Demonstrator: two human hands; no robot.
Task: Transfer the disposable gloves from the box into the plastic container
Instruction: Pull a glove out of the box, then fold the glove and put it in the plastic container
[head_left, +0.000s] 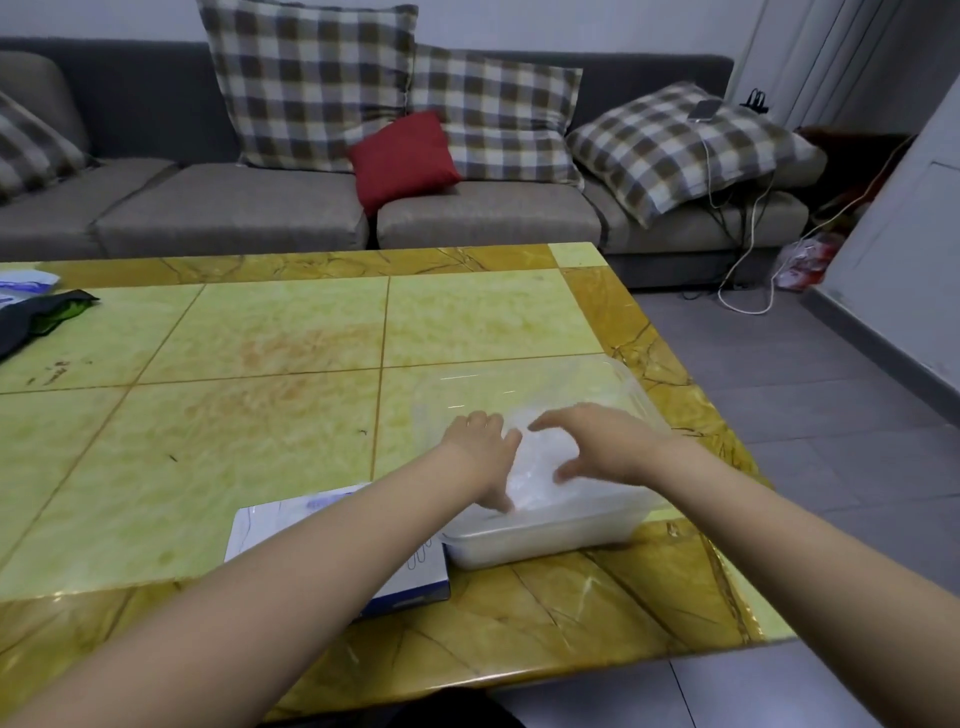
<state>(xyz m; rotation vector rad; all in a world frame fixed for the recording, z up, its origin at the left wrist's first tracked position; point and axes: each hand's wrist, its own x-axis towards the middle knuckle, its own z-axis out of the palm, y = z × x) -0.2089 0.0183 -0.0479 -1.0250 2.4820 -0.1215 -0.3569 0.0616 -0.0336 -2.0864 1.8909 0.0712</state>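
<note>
Both hands are over a clear plastic container (545, 540) at the lower right of centre, which stands on the yellow marble-patterned tabletop (260, 338) near its right edge. Its clear lid (519, 384) lies open behind it, flat on the tabletop. A heap of thin, see-through gloves (535, 467) fills the container, and the gloves rise a little above the rim.

The right hand (597, 447) arches over the heap. Its thumb and fingers are curved in a C with gloves between them, so its grip is closed round part of the heap. The left hand (483, 452) is on the left side of the heap with its fingers bent down into the gloves. It is blurred, so I cannot tell whether its grip is closed on them or only pressing.

The glove box (415, 571), white with a blue edge, lies flat just left of the container, partly hidden under the left forearm.

At the far left edge a dark cloth (31, 317) lies on the tabletop. Across the top of the frame stands a grey sofa (234, 208) with checked cushions (306, 83) and a small red cushion (402, 156).
</note>
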